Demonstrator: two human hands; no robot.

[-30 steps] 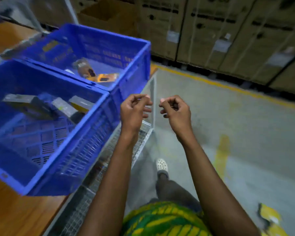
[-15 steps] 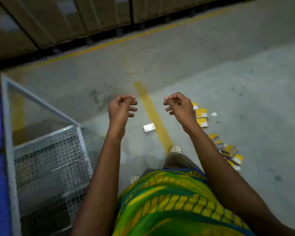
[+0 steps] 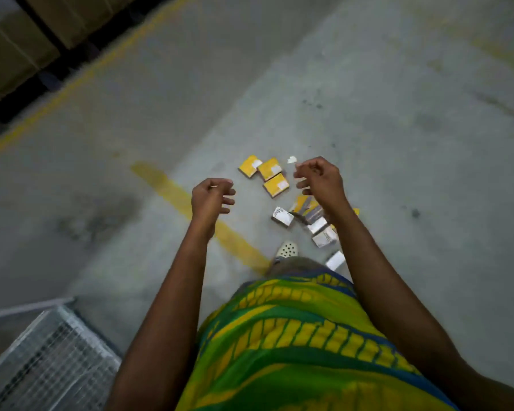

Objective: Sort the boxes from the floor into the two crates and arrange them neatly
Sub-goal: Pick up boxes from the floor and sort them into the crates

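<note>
Several small boxes lie scattered on the concrete floor. Three yellow boxes (image 3: 269,175) lie together just ahead, and silver-grey boxes (image 3: 282,216) trail back toward my feet, some hidden behind my right forearm. My left hand (image 3: 211,198) hovers in the air left of the boxes, empty, with its fingers loosely curled. Over the yellow and grey boxes hangs my right hand (image 3: 319,179), also empty with curled fingers, well above the floor. Neither blue crate is in view.
A wire-mesh cage cart (image 3: 46,360) fills the lower left corner. A yellow painted stripe (image 3: 196,215) runs across the floor under my left hand. Stacked cardboard cartons (image 3: 9,40) line the far left. My pale shoe (image 3: 287,249) stands by the grey boxes.
My view has swung right and down, away from the blue crates, past the cage cart, onto the boxes on the floor. Both hands stayed raised and empty, now above the boxes.
</note>
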